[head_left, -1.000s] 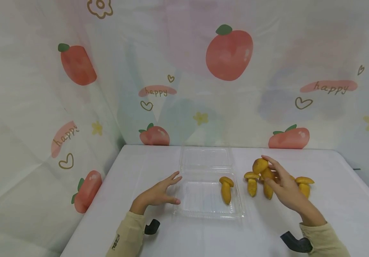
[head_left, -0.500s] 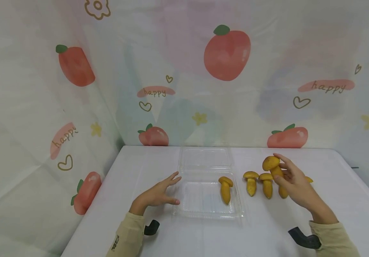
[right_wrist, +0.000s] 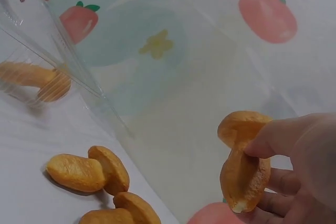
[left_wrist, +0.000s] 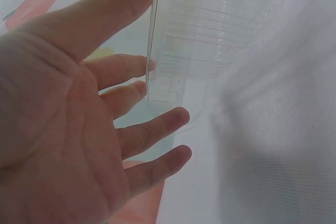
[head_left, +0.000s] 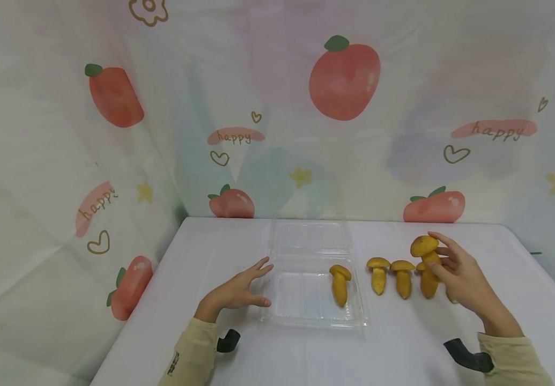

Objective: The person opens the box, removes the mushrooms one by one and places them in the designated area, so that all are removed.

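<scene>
My right hand [head_left: 467, 279] pinches a yellow-brown mushroom [right_wrist: 244, 166] by its stem, cap up, above the row of mushrooms in the head view. Thumb and fingers lie on opposite sides of the stem. At the left edge of a clear plastic clamshell box [head_left: 301, 316], my left hand [head_left: 236, 289] is spread, fingers extended. Its thumb and fingertips come right up to the rim in the left wrist view. One mushroom [head_left: 340, 287] lies inside the box, toward its right side, cap away from me.
Right of the box, several mushrooms lie in a row, including a left one [head_left: 378, 276] and a middle one [head_left: 404, 280]; my right hand partly covers the farthest. The box's lid [head_left: 308, 236] lies folded back near a printed cloth backdrop [head_left: 277, 107].
My right hand has moved right along the row with the mushroom, uncovering mushrooms on the left and covering the rightmost one. The left hand and the box have stayed put.
</scene>
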### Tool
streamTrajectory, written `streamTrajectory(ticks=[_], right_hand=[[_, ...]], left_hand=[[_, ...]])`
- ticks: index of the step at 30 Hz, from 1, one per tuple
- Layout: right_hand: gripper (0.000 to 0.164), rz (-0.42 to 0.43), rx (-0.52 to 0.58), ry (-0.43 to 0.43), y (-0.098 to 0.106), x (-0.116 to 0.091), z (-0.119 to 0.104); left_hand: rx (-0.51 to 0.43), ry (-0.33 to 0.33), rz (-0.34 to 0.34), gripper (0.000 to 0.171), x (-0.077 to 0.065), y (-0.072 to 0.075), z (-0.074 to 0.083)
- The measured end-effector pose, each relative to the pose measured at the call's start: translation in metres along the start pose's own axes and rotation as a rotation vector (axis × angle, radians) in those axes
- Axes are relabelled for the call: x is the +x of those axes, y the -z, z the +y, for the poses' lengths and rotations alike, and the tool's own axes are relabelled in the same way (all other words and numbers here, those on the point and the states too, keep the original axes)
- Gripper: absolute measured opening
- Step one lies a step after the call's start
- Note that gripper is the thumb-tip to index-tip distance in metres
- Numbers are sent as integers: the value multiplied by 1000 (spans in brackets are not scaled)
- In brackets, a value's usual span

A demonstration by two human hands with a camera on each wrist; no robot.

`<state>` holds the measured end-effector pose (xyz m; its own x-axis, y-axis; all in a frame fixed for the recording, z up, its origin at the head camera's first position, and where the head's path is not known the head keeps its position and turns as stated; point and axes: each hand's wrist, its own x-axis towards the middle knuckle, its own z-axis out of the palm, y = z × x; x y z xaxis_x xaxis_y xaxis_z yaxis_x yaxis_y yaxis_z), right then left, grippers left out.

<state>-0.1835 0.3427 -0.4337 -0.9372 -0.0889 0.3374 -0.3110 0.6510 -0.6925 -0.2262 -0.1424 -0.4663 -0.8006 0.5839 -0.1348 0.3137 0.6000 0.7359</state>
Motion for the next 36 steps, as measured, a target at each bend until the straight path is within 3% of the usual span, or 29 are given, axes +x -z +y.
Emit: streamTrajectory(ticks=[8,24,36], right_hand=[[63,30,-55,-99,5,-3,10],[63,67,-24,-290,12,-6,37],[64,165,-27,-446,22,-9,63]], left_hand=[[7,-4,-1,91,1,0,-2],[-5,-16,-6,89,-1,0,1],[-5,-16,-2,90,0,0,1]])
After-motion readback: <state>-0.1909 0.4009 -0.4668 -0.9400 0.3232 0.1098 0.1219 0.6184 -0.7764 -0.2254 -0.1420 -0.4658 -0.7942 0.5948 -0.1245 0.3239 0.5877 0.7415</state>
